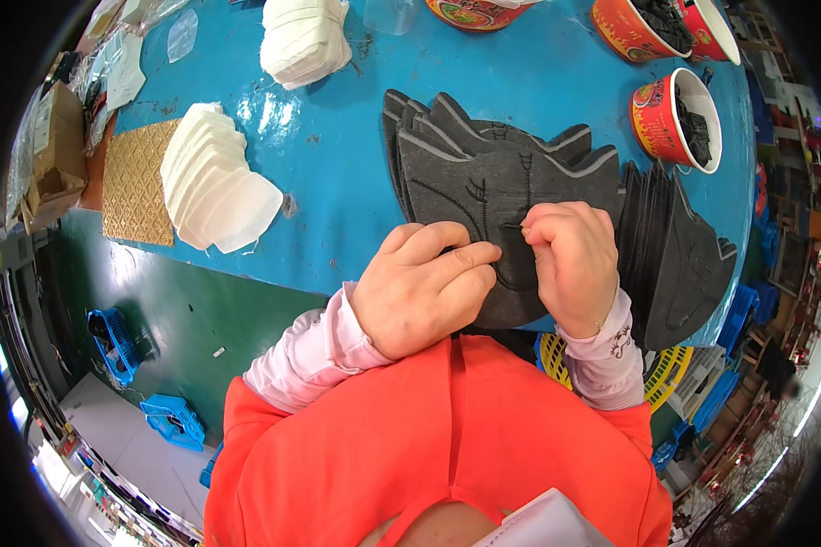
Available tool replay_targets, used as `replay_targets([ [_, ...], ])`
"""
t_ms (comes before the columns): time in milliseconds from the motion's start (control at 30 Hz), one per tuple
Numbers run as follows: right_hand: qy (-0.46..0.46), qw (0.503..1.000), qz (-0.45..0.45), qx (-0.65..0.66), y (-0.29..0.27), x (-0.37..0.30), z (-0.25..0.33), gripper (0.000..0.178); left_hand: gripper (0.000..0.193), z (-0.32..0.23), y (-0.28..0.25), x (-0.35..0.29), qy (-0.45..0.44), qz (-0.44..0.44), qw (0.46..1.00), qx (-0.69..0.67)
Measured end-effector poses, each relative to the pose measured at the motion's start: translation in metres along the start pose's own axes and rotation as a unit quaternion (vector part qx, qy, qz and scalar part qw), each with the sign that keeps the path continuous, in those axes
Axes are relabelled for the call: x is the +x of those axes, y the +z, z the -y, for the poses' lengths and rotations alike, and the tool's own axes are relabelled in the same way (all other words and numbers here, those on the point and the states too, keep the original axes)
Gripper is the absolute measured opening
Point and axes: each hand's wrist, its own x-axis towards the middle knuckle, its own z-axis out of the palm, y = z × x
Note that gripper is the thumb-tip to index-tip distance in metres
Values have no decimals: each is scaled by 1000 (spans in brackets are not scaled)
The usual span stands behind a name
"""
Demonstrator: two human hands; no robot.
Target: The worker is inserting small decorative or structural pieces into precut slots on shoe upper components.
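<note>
A pile of dark grey, thick-looking cut panels (556,182) with pale edges and dark stitched lines lies in front of me. My left hand (424,287) rests on the top panel, its fingers bent and fingertips pressed to the surface. Close beside it, my right hand (573,264) is closed in a pinch over the same panel. A tiny bit shows at its fingertips, too small to name. More dark grey panels (670,264) stand in a tight stack to the right of my right hand.
On the blue table (337,164), fanned white curved pieces (214,182) lie by a patterned tan board (137,182). Another white stack (306,41) sits farther back. Red paper tubs (657,118) with black pieces stand at far right. Blue baskets (171,421) are on the floor.
</note>
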Motion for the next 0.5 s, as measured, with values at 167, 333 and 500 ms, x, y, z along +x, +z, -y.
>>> replay_targets([
  [167,-28,999,14,-44,0,3,1,15,25,0,-2,3,5,16,1000,7],
  [333,-52,996,27,-64,-3,8,1,13,24,0,-1,10,22,31,999,29],
  [500,-36,997,17,-68,1,4,2,15,23,-4,3,7,21,28,997,65],
])
